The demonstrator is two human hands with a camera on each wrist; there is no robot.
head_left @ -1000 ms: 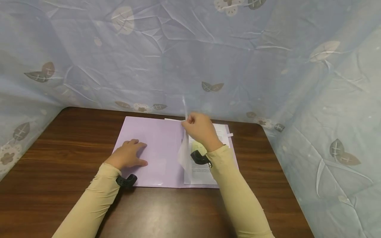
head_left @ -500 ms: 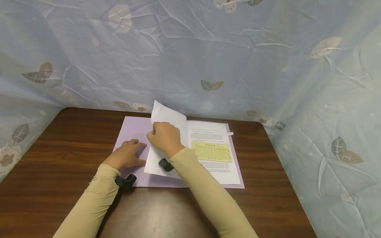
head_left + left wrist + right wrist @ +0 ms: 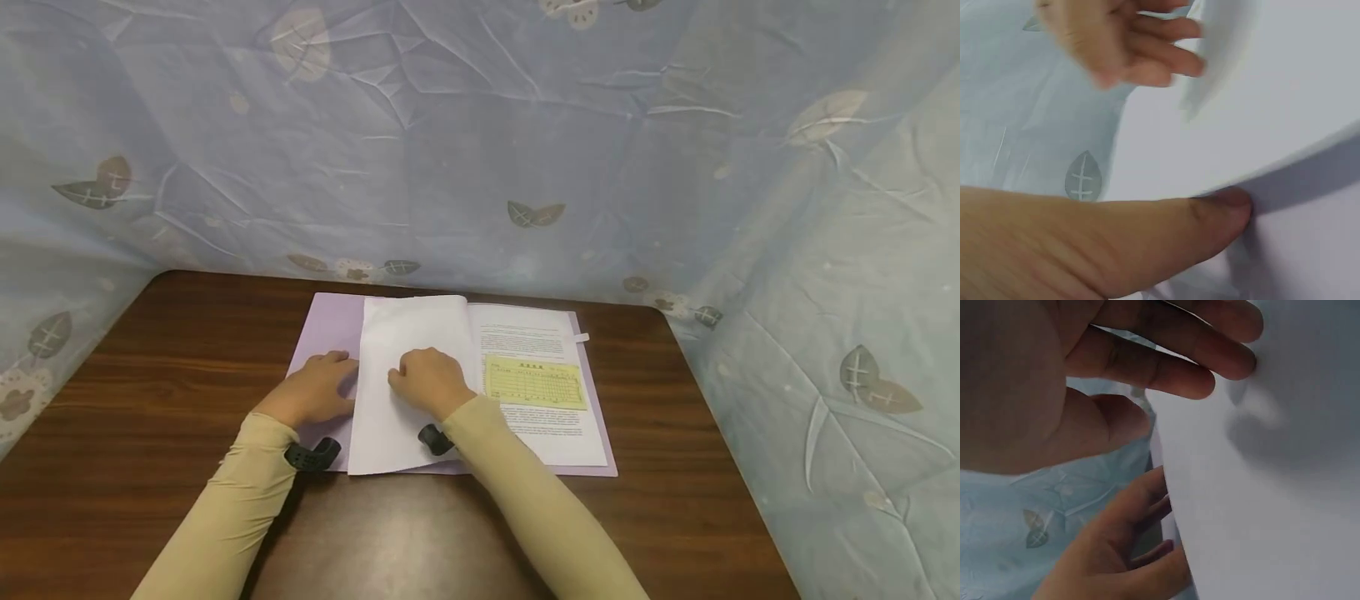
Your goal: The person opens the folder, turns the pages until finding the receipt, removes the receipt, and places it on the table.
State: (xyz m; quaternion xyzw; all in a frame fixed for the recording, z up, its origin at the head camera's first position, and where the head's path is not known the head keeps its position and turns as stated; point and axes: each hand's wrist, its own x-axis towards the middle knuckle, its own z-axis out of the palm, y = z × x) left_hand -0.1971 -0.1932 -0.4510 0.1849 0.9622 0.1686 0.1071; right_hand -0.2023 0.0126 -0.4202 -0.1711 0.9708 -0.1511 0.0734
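A light purple folder (image 3: 330, 321) lies spread on the table, with printed pages (image 3: 525, 329) on its right side. A yellow slip with a printed grid (image 3: 534, 385) lies on those pages. To the left, a turned white sheet (image 3: 412, 323) covers part of the left cover. My left hand (image 3: 317, 388) rests on that cover, its thumb (image 3: 1222, 212) by the sheet's left edge. Over the turned sheet is my right hand (image 3: 431, 382), its fingers (image 3: 1179, 372) loosely bent and pinching nothing; whether the fingertips touch the paper, I cannot tell.
The dark wooden table (image 3: 195, 350) extends around the folder. A patterned blue-grey fabric sheet (image 3: 450, 150) hangs behind the table and along its sides. A small white tab (image 3: 581, 337) sticks out from the folder's right edge.
My right hand carried a white sheet over from right to left and let it go. The sheet now lies flatter on the left side, uncovering the yellow slip. My left hand stayed nearly still.
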